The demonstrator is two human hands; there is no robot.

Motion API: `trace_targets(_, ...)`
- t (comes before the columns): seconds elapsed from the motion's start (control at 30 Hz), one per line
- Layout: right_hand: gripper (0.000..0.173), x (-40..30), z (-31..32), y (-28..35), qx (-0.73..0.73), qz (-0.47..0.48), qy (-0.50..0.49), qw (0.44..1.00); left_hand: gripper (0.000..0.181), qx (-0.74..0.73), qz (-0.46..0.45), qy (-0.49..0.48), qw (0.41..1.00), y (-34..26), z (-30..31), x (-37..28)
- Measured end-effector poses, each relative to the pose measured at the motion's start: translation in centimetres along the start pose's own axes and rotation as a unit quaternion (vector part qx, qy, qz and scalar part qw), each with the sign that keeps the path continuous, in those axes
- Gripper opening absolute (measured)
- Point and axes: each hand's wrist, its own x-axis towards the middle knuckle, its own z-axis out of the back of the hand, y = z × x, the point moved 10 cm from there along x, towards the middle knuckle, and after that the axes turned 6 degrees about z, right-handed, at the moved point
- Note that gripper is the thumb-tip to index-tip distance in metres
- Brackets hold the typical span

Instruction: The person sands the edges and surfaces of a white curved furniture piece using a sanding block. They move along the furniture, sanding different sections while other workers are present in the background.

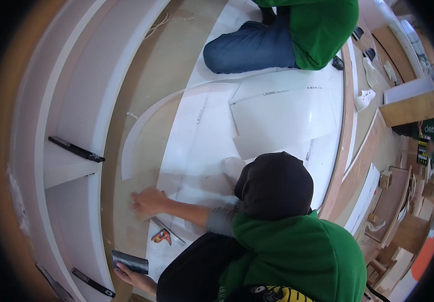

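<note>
My left and right hands are both out of view. Before me a co-worker in a dark cap [277, 185] and green vest [296, 249] crouches with their back to me. One hand of that co-worker [149, 204] reaches over the tan floor, slightly blurred. Their other hand [132, 277] holds a black, slightly curved flat piece [130, 262]. A square with an orange-and-grey handle [161, 236] and a metal blade lies beneath their arm. White sheets [285, 113] bearing printed marks lie on the floor, some overlapping. A narrow white strip [128, 151] curves across them.
A long white panel structure [75, 211] with black metal rails [77, 149] runs along the left. Another person's denim-clad leg [251, 47] rests on the sheets ahead. Wooden boards [338, 162], white shoes [364, 100] and scraps line the right.
</note>
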Motion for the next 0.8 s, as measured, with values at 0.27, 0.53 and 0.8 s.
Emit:
trace_targets(0.27, 0.032, -0.7, -0.9, -10.3, -0.144, -0.018, -0.110, 0.983, 0.061, -0.006, -0.069, 0.143, 0.987, -1.2, -5.6, 0.2)
trace_targets(0.53, 0.032, 1.6, 2.6, -5.0, 0.005, 0.017, -0.112, 0.994, 0.045, 0.019, -0.208, 0.295, 0.932, -9.0, -18.1, -5.4)
trace_targets(0.8, 0.037, 4.1, 16.0, -0.2, 0.170, -0.044, 0.315, 0.933, 0.040, -0.199, -0.201, 0.324, 0.903, -17.0, -29.1, -9.4)
